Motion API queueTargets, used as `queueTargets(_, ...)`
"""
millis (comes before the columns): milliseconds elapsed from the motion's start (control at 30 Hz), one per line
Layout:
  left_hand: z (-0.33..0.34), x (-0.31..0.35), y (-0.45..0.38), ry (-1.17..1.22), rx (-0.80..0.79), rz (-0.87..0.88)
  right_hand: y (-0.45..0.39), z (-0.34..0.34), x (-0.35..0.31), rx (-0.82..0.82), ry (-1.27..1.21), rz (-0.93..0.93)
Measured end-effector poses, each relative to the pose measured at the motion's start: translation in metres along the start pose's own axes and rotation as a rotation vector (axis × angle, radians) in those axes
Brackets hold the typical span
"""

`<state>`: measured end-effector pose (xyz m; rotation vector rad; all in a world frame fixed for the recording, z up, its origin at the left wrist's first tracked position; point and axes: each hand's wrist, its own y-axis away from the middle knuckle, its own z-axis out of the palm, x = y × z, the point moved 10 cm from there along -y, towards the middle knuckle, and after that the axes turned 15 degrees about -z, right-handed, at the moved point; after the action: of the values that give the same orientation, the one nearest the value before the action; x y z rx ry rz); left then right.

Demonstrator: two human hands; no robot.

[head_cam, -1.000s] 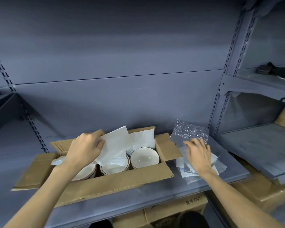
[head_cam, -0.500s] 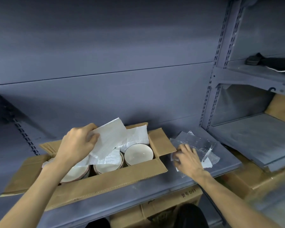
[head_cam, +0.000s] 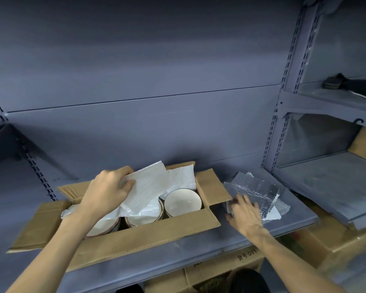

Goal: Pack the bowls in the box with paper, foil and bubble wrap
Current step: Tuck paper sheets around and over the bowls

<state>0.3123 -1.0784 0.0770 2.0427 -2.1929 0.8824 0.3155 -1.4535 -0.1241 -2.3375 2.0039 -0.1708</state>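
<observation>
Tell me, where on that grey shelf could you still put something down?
Bare patches: the front strip of the shelf between the cardboard box and the right hand, and the back strip behind the foil sheets. It is crowded inside the box, where bowls and paper fill it.

Paper sheet (head_cam: 145,190) over boxed bowls (head_cam: 182,203)

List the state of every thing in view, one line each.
Box: open, flaps out, on shelf.
Right bowl: upright, uncovered, in box.
Middle bowl: partly under paper.
Left bowl: mostly hidden by arm.
Paper: lifted, held by left hand.
Foil: flat on shelf, beside box.
Right hand: fingers spread, on foil edge.
</observation>
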Motion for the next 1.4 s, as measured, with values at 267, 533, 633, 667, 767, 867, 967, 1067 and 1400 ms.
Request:
queueTargets(267,0.013,0.012,0.004,0.006,-0.041,0.022,0.003,0.001,0.007,0.115,-0.221,0.136)
queueTargets(533,0.021,0.016,0.005,0.034,-0.043,0.006,-0.006,-0.041,0.028,0.448,-0.675,0.184)
queueTargets(633,0.024,0.017,0.007,0.024,-0.054,0.006,-0.007,-0.054,0.036,0.538,-0.992,0.236)
queueTargets(667,0.025,0.016,0.007,0.022,-0.056,0.001,-0.006,-0.059,0.038,0.564,-1.068,0.263)
queueTargets(767,0.025,0.012,0.007,0.023,-0.056,-0.006,-0.004,-0.076,0.042,0.642,-1.218,0.292)
queueTargets(867,0.025,0.008,0.007,0.014,-0.062,-0.020,-0.005,-0.100,0.042,0.730,-1.292,0.284)
queueTargets(967,0.023,0.004,0.007,0.024,-0.055,-0.033,-0.008,-0.118,0.038,0.830,-1.402,0.286)
queueTargets(1067,0.024,0.000,0.009,0.025,-0.063,-0.052,-0.010,-0.136,0.031,0.932,-1.411,0.253)
queueTargets(1400,-0.009,-0.043,0.016,0.031,-0.122,-0.091,-0.030,-0.177,-0.047,0.829,-1.265,-0.076)
